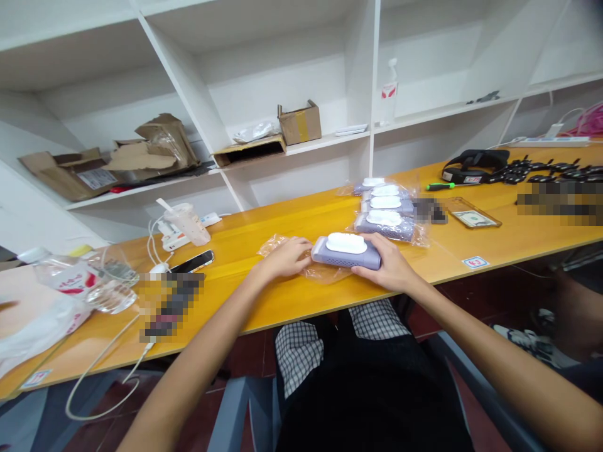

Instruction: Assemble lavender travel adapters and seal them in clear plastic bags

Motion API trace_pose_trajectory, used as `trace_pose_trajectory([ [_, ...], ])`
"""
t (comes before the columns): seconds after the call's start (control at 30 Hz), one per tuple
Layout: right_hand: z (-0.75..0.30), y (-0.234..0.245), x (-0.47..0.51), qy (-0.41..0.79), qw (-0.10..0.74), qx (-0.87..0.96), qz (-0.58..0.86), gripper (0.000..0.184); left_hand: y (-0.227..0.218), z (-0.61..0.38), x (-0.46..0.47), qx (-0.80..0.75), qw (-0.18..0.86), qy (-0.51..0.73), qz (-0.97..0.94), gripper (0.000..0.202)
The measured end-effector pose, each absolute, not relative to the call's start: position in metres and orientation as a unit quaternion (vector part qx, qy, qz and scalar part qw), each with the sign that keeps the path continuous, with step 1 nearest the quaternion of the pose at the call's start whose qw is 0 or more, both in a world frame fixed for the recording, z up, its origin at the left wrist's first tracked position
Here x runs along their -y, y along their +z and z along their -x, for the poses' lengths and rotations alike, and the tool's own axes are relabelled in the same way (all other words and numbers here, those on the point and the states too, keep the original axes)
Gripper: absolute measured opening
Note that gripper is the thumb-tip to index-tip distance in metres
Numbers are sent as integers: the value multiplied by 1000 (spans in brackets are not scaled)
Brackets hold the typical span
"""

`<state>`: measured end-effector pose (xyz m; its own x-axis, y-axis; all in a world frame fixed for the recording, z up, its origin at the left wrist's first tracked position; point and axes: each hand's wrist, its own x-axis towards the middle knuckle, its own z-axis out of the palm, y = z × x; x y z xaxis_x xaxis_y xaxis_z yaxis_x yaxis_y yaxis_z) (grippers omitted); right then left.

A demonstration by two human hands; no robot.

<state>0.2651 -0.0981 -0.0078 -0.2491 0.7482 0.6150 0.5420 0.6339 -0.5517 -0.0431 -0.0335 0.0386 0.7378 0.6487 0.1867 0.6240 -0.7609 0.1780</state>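
A purple device with a white top (346,250) lies on the yellow table (301,220) in front of me. My right hand (386,267) grips its right end, fingers wrapped round it. My left hand (285,258) rests with curled fingers on a clear plastic bag (282,246) at the device's left end. The bag lies flat under and beside the device. Behind it, several like devices in clear bags (384,210) sit in a row.
A black phone (193,261), a plastic cup (191,225), a white charger with cables (169,238) and a crumpled bottle (89,279) lie at left. A green screwdriver (440,186), black straps (541,169) and a banknote (473,218) lie at right. White shelves (292,75) hold cardboard boxes.
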Motion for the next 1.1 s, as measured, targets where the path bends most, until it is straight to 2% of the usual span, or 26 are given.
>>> trace_pose_trajectory([
  [0.07,-266,-8,98,111,466,769,422,62,38,37,22,-344,83,80,-932,30],
  [0.13,-267,-9,98,107,471,761,433,62,37,38,13,-360,107,60,-925,46],
  [0.23,-268,-12,97,108,454,767,440,63,33,50,6,-400,125,76,-905,57],
  [0.3,-268,-14,96,110,438,776,441,62,30,59,3,-418,128,105,-893,47],
  [0.4,-268,-16,95,110,414,789,441,59,26,67,1,-428,137,141,-882,22],
  [0.47,-268,-17,95,110,402,796,439,58,25,69,0,-434,148,159,-874,16],
  [0.7,-268,-15,94,111,398,805,425,60,32,74,-1,-435,116,220,-865,23],
  [0.93,-268,-12,95,115,410,799,425,61,40,49,18,-391,62,272,-877,21],
  [1.1,-268,-12,95,121,400,797,435,59,43,32,33,-355,76,239,-901,19],
])
